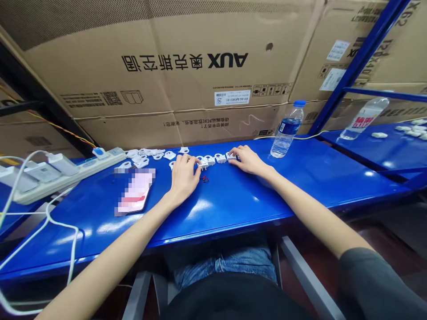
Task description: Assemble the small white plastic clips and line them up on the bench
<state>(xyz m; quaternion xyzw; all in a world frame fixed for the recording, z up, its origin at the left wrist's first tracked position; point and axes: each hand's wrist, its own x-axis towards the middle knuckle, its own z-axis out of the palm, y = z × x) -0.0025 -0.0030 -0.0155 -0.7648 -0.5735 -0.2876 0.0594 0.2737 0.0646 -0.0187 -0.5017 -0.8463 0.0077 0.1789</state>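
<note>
Several small white plugs stand in a row on the blue tabletop (213,200), some with metal pins showing towards me. At the row's left end, the thumb and fingers of my left hand (185,175) close around a white plug (204,163). My right hand (247,159) is at the other end, its fingertips curled onto another white plug (230,156). Between the hands, a white plug (220,158) stands free. Just in front of the row lie tiny red and black parts (205,179), too small to name.
Loose white ring-shaped pieces (142,161) lie at the back left, behind a pixelated pinkish phone-like object (135,193). A power strip (71,175) with chargers and white cables occupies the left. A water bottle (287,130) stands at the right; large cardboard boxes (180,89) form the back.
</note>
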